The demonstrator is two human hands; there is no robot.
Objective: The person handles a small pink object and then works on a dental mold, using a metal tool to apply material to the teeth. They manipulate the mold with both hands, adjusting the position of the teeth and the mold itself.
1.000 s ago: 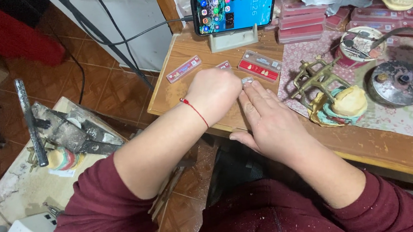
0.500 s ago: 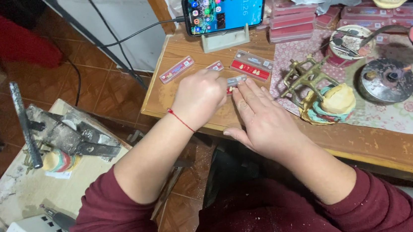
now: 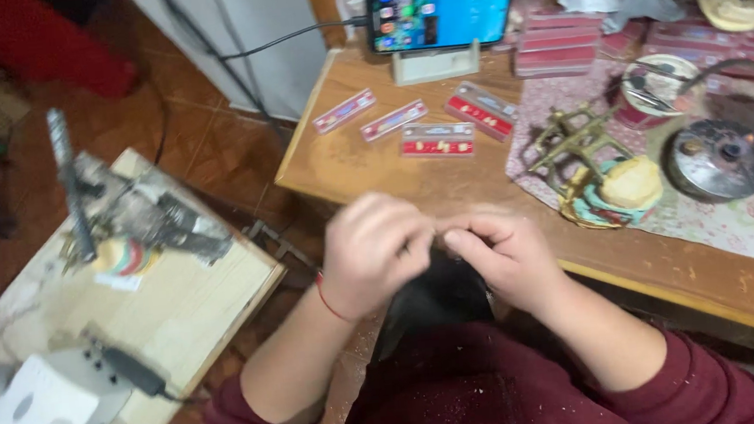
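Wooden table [image 3: 364, 163] with four small clear cases [image 3: 437, 139], propped phone [image 3: 441, 11], patterned cloth [image 3: 741, 221].

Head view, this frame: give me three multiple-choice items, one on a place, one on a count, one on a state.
1. Where does the phone stand?
A. On a pale stand at the back of the wooden table
B. On the floor
C. On the side bench

2. How many small clear cases with red inserts lie in front of the phone?
A. One
B. Four
C. Eight

3. How are the hands placed?
A. Flat on the table
B. Raised, fingertips together above the table edge
C. Wide apart

Answers:
1. A: it is propped in landscape on a stand, with a cable plugged in.
2. B: four lie in a loose row.
3. B: the left hand and right hand meet at the fingertips; anything pinched there is too small to tell.
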